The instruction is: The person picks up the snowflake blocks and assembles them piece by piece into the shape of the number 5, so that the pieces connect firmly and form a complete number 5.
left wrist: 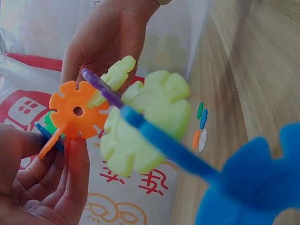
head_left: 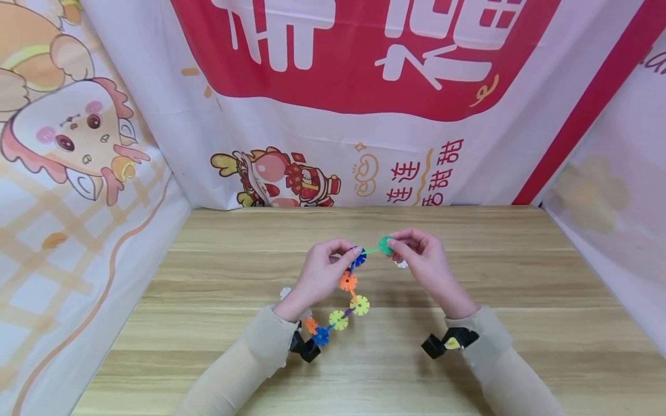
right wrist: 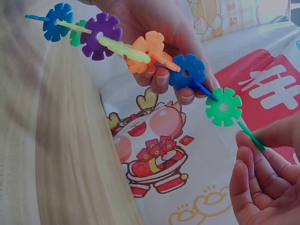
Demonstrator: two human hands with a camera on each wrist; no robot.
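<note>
A chain of slotted, flower-shaped plastic discs runs between the two hands. My left hand pinches the chain near a blue disc; below it hang an orange disc, yellow-green discs and a lower blue disc. My right hand pinches a green disc between thumb and fingers. In the right wrist view, this pinched green disc, seen edge-on, meets the rim of a light green disc at the chain's end. How deep the slots engage, I cannot tell.
Loose discs lie on the wooden table: a white disc under my right hand and another white disc beside my left wrist. Loose green and blue discs show too. A printed cloth hangs behind.
</note>
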